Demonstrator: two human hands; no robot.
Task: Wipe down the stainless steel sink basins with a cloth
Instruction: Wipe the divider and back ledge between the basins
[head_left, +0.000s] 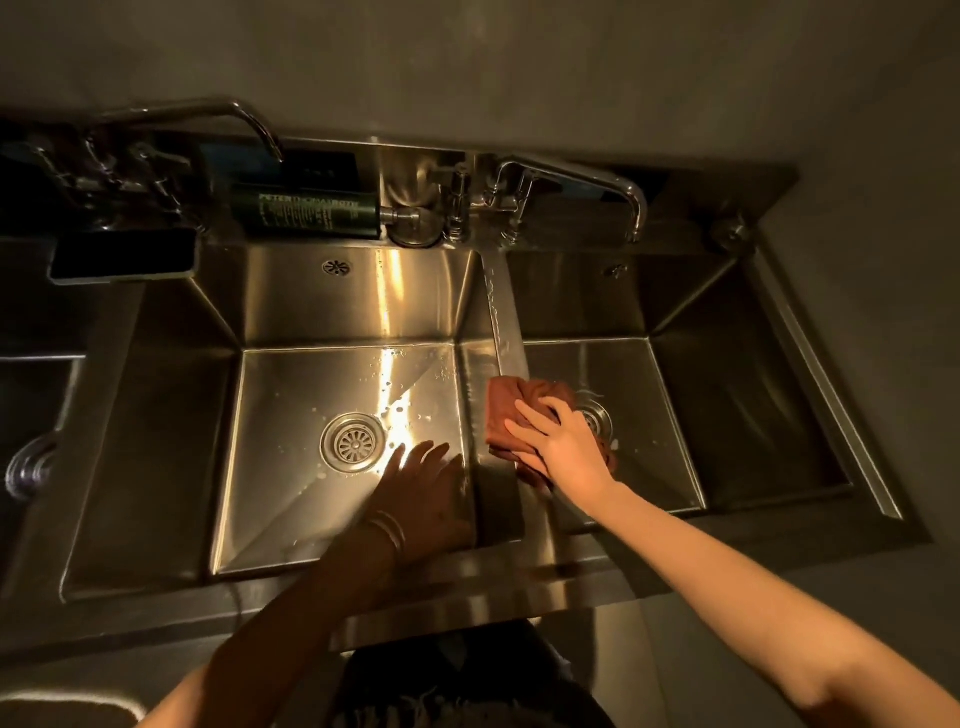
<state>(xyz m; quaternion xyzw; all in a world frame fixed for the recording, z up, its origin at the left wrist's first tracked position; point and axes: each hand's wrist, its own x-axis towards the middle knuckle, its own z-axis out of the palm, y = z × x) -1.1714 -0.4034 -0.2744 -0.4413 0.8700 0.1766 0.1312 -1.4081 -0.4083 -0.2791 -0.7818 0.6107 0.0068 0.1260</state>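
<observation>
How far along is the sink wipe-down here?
Done: nothing shows as finished. In hand: the right hand presses the cloth onto the divider between two basins, left hand open inside the middle basin. Left: droplets dot that basin's floor around its drain.

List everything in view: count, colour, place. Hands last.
Sink: one, steel, fills the view.
Middle basin: one, steel, wet floor.
Right basin: one, steel, right of the divider.
Middle drain: one, steel, middle basin floor.
Right drain: one, steel, right basin floor, partly behind the right hand.
Left tap: one, chrome, back left.
Right tap: one, chrome, over the right basin.
Bottle: one, dark green, lying behind the middle basin.
Phone: one, black, left rim.
Cloth: one, rust brown, over the divider.
Bangles: a few, silvery, left wrist.
Left hand: flat in the middle basin.
Right hand: pressing on the cloth.
</observation>
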